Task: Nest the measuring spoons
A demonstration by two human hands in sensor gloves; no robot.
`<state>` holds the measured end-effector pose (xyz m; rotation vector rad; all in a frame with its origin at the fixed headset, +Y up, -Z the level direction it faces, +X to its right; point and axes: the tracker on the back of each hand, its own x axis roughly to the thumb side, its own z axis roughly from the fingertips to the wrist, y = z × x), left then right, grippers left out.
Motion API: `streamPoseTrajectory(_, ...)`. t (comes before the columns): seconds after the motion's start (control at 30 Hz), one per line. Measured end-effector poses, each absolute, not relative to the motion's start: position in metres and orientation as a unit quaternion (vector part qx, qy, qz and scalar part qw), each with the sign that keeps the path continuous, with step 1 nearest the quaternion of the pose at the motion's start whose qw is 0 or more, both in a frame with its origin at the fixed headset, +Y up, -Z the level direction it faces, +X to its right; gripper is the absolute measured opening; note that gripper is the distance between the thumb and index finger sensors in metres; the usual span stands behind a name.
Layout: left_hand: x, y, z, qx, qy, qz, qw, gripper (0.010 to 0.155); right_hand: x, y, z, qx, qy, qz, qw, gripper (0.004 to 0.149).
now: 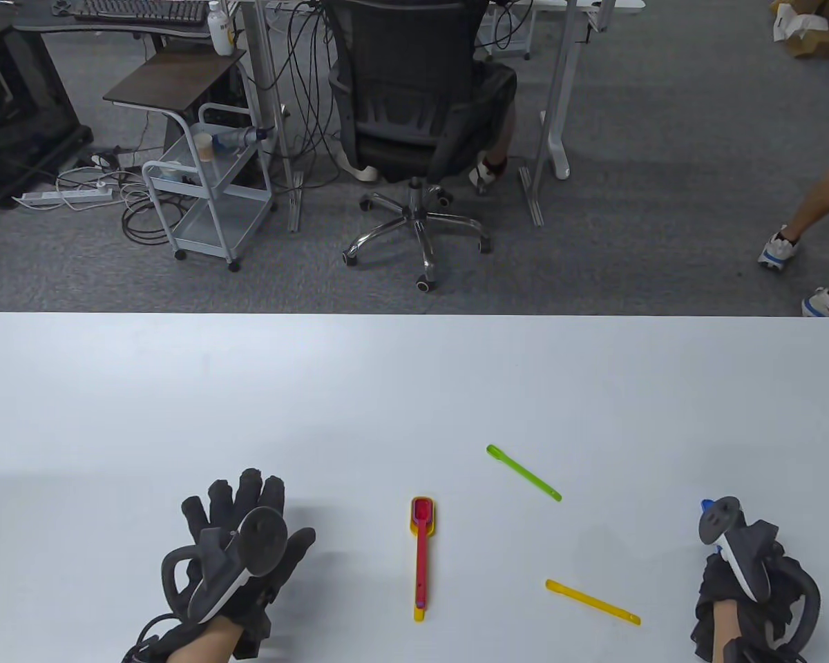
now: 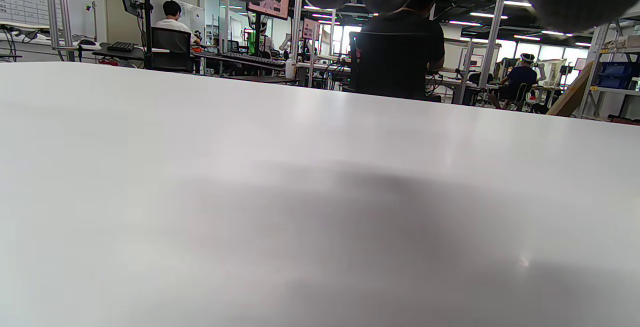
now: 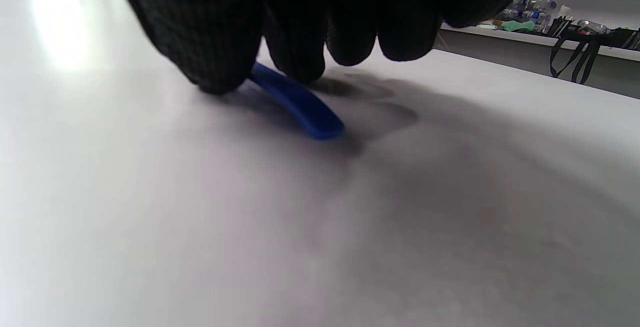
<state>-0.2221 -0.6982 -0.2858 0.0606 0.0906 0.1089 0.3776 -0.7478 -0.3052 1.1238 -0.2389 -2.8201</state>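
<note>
Blue plastic spoon [image 3: 297, 102] sits under my right hand [image 1: 739, 580] at approx 4 o'clock on the white worktop [image 1: 387, 387]. Right wrist view: fingertips [image 3: 295, 52] curled down onto the handle, thumb on one side, pinching it low against the surface; free end of the handle pokes out toward the cam. Bowel end hidden under the glove, so bowl orientation: can't tell. In the table view only a blue tip shows beyond the tracker, so long axis runs roughly 12-to-6 o'clock, by my estimate.

Left hand [image 1: 238, 552] at approx 7 o'clock, flat, fingers spread, holding nothing.

Red spoon [image 1: 422, 552] already nested in a yellow spoon [image 1: 420, 611] at 6 o'clock, bowls toward 12, axis 12-to-6. Green spoon [image 1: 523, 472] lies loose near centre, axis approx 10-to-4, small bowl at the 10 end. Second yellow spoon [image 1: 592, 602] lies loose at approx 5 o'clock, axis also approx 10-to-4; bowl end unclear.

Recommendation for this step: handle is thin and flat to the surface, so roll it up on one edge with thumb before lifting; grip mid-handle, not the tip, to keep bowl level. Risk: slips and skids on the smooth top.
</note>
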Motion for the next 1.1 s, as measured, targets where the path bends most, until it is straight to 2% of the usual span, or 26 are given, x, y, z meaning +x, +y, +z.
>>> streamPoseTrajectory(0.13, -0.222, -0.699, -0.286, 0.030, 0.047, 0.056, 0.997, 0.087, 0.378, -0.748, -0.306, 0.373, -0.070, -0.924, 0.046, 0.045)
streamPoseTrajectory(0.63, -0.223, -0.699, -0.286, 0.033, 0.047, 0.059, 0.997, 0.087, 0.378, -0.748, -0.309, 0.376, -0.064, -0.923, 0.049, 0.043)
streamPoseTrajectory(1.1, -0.222, -0.701, -0.286, 0.028, 0.045, 0.057, 0.997, 0.087, 0.355, -0.722, -0.316, 0.340, -0.043, -0.938, 0.048, 0.043)
